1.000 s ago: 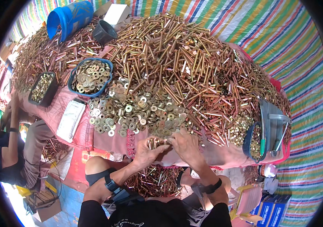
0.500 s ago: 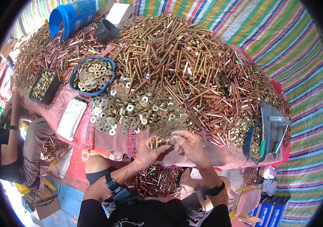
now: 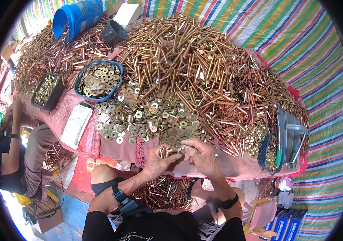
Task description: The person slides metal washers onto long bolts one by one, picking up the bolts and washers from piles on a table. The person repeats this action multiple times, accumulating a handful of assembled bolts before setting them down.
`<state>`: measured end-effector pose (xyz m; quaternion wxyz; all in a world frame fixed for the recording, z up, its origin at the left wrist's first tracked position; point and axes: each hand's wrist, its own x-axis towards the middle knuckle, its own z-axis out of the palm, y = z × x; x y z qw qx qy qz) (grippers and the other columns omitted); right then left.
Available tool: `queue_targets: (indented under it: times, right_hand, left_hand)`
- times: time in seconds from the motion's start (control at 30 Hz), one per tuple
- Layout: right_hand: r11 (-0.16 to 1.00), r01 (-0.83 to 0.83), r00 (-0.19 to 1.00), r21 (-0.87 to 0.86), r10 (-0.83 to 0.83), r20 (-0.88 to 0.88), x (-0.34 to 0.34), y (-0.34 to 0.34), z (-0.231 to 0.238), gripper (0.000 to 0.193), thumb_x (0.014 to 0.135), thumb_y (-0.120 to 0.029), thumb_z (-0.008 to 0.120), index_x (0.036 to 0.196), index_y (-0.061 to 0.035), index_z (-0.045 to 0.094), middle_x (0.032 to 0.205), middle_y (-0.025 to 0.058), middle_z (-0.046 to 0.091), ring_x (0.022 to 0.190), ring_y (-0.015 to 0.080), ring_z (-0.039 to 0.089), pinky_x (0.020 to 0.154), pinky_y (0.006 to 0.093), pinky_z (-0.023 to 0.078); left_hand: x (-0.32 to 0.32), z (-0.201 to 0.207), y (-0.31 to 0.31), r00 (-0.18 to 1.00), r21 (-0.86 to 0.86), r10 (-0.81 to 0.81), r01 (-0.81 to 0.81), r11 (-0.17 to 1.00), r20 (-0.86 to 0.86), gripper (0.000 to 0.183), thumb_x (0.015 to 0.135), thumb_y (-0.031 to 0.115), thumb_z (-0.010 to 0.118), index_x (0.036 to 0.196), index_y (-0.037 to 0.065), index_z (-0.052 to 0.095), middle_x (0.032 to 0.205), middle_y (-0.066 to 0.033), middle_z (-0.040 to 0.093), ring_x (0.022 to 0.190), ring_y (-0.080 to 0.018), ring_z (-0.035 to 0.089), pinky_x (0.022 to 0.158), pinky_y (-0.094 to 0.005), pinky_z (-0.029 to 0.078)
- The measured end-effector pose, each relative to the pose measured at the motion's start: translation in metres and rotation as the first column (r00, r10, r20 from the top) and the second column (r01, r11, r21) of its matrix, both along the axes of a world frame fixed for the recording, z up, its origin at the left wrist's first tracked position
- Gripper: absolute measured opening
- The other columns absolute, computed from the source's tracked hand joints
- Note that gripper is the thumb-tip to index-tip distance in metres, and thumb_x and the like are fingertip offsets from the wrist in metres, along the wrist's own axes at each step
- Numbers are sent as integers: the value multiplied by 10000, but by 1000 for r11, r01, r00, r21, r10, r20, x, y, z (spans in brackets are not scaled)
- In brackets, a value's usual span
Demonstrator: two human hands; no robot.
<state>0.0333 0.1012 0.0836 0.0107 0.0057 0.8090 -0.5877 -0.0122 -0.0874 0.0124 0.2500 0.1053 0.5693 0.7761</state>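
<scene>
My left hand (image 3: 157, 161) is closed round several brass-coloured bolts (image 3: 164, 152), their ends showing above its fingers. Close beside it, my right hand (image 3: 201, 155) is closed in a pinch at the ends of the held bolts. Whatever sits between those right fingertips is too small and covered to make out. Just beyond both hands spreads a pile of flat metal washers (image 3: 155, 116). Behind it rises a large heap of long brass-coloured bolts and tubes (image 3: 179, 52).
A blue basin (image 3: 76, 89) holds washers, and a dark tub (image 3: 50, 105) holds small nuts. To the right, a dark scoop-shaped container (image 3: 264, 154) of nuts stands by a grey bin (image 3: 288, 120). A blue bucket (image 3: 73, 24) lies tipped far left. Another person's arm (image 3: 15, 124) is at left.
My right hand has shifted slightly left, its fingertips now closer to my left hand. The left hand keeps its hold on the bolts, almost still.
</scene>
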Motion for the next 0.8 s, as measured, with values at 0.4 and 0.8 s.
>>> queue_targets:
  times: [0.4, 0.8]
  right_hand:
    - [941, -42, 948, 337, 145, -284, -1, -8, 8, 206, 1023, -30, 616, 1213, 8, 685, 1060, 123, 657, 724, 169, 681, 659, 298, 553]
    - [909, 6, 893, 416, 182, -412, -3, -9, 1, 206, 975, -54, 681, 1176, -5, 680, 1074, 166, 670, 926, 327, 682, 790, 398, 561]
  left_hand:
    - [0, -3, 1, 1000, 30, -15, 16, 999, -10, 87, 956, 13, 764, 1029, 2, 720, 803, -14, 727, 690, -44, 626, 573, -211, 493]
    - [0, 1, 0, 998, -27, -6, 4, 1000, -58, 98, 943, 15, 778, 1022, -7, 724, 807, -18, 729, 706, -55, 639, 603, -220, 517]
